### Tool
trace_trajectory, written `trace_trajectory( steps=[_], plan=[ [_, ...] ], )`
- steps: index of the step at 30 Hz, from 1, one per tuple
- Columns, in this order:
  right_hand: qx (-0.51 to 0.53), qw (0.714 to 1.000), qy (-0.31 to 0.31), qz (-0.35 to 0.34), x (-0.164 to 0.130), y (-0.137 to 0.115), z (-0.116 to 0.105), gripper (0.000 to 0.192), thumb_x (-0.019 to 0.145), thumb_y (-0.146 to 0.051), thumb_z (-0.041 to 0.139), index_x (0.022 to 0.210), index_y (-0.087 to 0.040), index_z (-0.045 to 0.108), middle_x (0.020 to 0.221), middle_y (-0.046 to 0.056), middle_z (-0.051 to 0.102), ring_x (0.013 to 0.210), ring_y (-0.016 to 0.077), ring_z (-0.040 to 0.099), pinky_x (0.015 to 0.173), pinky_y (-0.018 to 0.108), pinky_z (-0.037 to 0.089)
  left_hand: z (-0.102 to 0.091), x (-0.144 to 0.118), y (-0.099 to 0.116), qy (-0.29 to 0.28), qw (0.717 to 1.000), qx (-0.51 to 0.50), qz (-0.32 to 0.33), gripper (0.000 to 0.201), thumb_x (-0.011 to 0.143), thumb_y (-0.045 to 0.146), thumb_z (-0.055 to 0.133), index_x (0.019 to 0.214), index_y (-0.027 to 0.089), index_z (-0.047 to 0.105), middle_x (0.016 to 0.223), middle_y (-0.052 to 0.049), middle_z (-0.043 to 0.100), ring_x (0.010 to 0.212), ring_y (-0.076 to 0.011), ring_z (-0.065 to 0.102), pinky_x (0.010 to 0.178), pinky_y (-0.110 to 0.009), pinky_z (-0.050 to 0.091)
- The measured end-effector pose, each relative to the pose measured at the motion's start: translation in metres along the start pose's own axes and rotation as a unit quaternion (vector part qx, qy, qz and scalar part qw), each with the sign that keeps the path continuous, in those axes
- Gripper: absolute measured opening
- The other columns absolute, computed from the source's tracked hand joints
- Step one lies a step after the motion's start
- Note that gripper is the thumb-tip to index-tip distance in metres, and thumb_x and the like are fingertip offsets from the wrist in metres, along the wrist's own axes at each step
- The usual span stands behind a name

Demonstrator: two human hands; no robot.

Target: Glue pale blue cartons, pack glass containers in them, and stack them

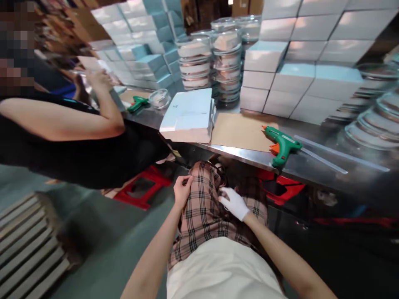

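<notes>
My left hand (183,190) is bare and pinches the plaid fabric (202,207) over my lap, below the edge of the metal table (311,164). My right hand (234,202) wears a white glove and rests on the same plaid cloth, fingers curled against it. On the table above lie a green glue gun (283,145), a brown cardboard sheet (241,131) and a flat white box (188,114).
A person's arm (62,120) in a black top reaches over the table at left, near a second green glue gun (137,103). Stacks of pale blue boxes (299,70) and clear round containers (227,58) fill the back. Red stools (140,189) stand under the table; a slatted pallet (25,245) lies lower left.
</notes>
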State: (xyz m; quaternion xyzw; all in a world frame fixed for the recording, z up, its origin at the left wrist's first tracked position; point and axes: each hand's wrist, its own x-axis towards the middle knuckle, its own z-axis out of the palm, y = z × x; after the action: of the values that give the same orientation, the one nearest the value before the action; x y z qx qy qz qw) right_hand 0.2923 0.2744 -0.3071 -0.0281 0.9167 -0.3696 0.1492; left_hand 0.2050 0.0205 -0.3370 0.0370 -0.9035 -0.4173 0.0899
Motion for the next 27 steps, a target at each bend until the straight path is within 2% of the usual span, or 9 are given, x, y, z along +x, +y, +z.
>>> trace_trajectory(
  steps=[4, 8, 11, 15, 17, 20, 23, 25, 27],
  plan=[
    [-0.02, 0.999, -0.005, -0.027, 0.065, -0.015, 0.008, 0.04, 0.096, -0.041, 0.064, 0.127, -0.016, 0.059, 0.125, 0.012, 0.065, 0.104, 0.0214, 0.062, 0.09, 0.033, 0.047, 0.006, -0.011, 0.007, 0.018, 0.999, 0.012, -0.037, 0.032, 0.102, 0.047, 0.06, 0.095, 0.016, 0.068, 0.094, -0.004, 0.072, 0.089, -0.0192, 0.07, 0.087, -0.039, 0.058],
    [-0.055, 0.994, -0.071, -0.061, 0.079, -0.002, 0.01, 0.026, 0.102, -0.041, 0.06, 0.103, -0.015, 0.064, 0.092, 0.003, 0.065, 0.08, 0.0164, 0.061, 0.077, 0.031, 0.049, 0.015, -0.011, 0.014, -0.028, 0.998, 0.031, -0.043, 0.032, 0.102, 0.047, 0.063, 0.098, 0.016, 0.068, 0.094, -0.003, 0.07, 0.086, -0.0179, 0.068, 0.083, -0.039, 0.058],
    [-0.073, 0.981, -0.126, -0.128, 0.059, 0.006, 0.016, 0.022, 0.099, -0.037, 0.064, 0.093, -0.016, 0.066, 0.087, 0.002, 0.066, 0.08, 0.0165, 0.061, 0.078, 0.03, 0.048, 0.006, -0.03, 0.014, -0.079, 0.996, 0.033, -0.018, 0.041, 0.103, 0.053, 0.056, 0.085, 0.017, 0.065, 0.08, 0.0, 0.066, 0.074, -0.0163, 0.064, 0.076, -0.034, 0.055],
    [-0.077, 0.952, -0.185, -0.231, 0.01, -0.001, 0.041, 0.013, 0.079, -0.028, 0.08, 0.079, -0.019, 0.07, 0.082, 0.002, 0.07, 0.079, 0.0194, 0.064, 0.076, 0.029, 0.046, -0.038, -0.079, 0.012, -0.165, 0.984, 0.033, 0.06, 0.063, 0.097, 0.067, 0.049, 0.054, 0.022, 0.048, 0.055, 0.001, 0.051, 0.062, -0.0158, 0.054, 0.069, -0.03, 0.048],
    [-0.071, 0.949, -0.171, -0.255, -0.008, -0.003, 0.05, 0.007, 0.083, -0.027, 0.076, 0.082, -0.02, 0.074, 0.085, 0.003, 0.073, 0.08, 0.02, 0.066, 0.076, 0.029, 0.047, -0.062, -0.096, 0.015, -0.18, 0.979, 0.039, 0.093, 0.063, 0.098, 0.067, 0.047, 0.052, 0.023, 0.046, 0.054, 0.0, 0.05, 0.06, -0.0166, 0.052, 0.064, -0.03, 0.045],
    [-0.048, 0.962, -0.097, -0.25, -0.019, 0.015, 0.044, 0.011, 0.093, -0.027, 0.067, 0.095, -0.025, 0.078, 0.096, 0.002, 0.077, 0.09, 0.019, 0.07, 0.083, 0.028, 0.051, -0.079, -0.095, 0.028, -0.169, 0.976, 0.043, 0.134, 0.051, 0.099, 0.06, 0.051, 0.067, 0.023, 0.061, 0.067, -0.003, 0.061, 0.069, -0.0202, 0.057, 0.07, -0.033, 0.046],
    [-0.029, 0.985, 0.056, -0.161, -0.026, 0.062, 0.013, 0.023, 0.096, -0.023, 0.06, 0.109, -0.026, 0.078, 0.113, 0.006, 0.077, 0.109, 0.0223, 0.069, 0.099, 0.034, 0.051, -0.056, -0.077, 0.052, -0.188, 0.966, 0.017, 0.177, 0.036, 0.101, 0.053, 0.055, 0.095, 0.022, 0.072, 0.089, -0.008, 0.072, 0.087, -0.0241, 0.063, 0.084, -0.038, 0.05],
    [-0.025, 0.981, 0.184, -0.052, -0.042, 0.104, -0.012, 0.031, 0.097, -0.022, 0.051, 0.115, -0.022, 0.077, 0.121, 0.012, 0.075, 0.115, 0.0272, 0.066, 0.105, 0.043, 0.049, -0.014, -0.068, 0.07, -0.243, 0.948, -0.016, 0.206, 0.031, 0.103, 0.049, 0.054, 0.106, 0.023, 0.072, 0.097, -0.008, 0.074, 0.092, -0.0238, 0.066, 0.086, -0.037, 0.052],
    [-0.026, 0.954, 0.29, 0.066, -0.069, 0.143, -0.03, 0.036, 0.097, -0.025, 0.046, 0.115, -0.018, 0.077, 0.12, 0.016, 0.075, 0.114, 0.0307, 0.065, 0.104, 0.049, 0.049, 0.045, -0.067, 0.088, -0.316, 0.919, -0.053, 0.23, 0.028, 0.104, 0.044, 0.055, 0.111, 0.024, 0.073, 0.103, -0.007, 0.076, 0.096, -0.023, 0.069, 0.088, -0.036, 0.055]
  ],
)
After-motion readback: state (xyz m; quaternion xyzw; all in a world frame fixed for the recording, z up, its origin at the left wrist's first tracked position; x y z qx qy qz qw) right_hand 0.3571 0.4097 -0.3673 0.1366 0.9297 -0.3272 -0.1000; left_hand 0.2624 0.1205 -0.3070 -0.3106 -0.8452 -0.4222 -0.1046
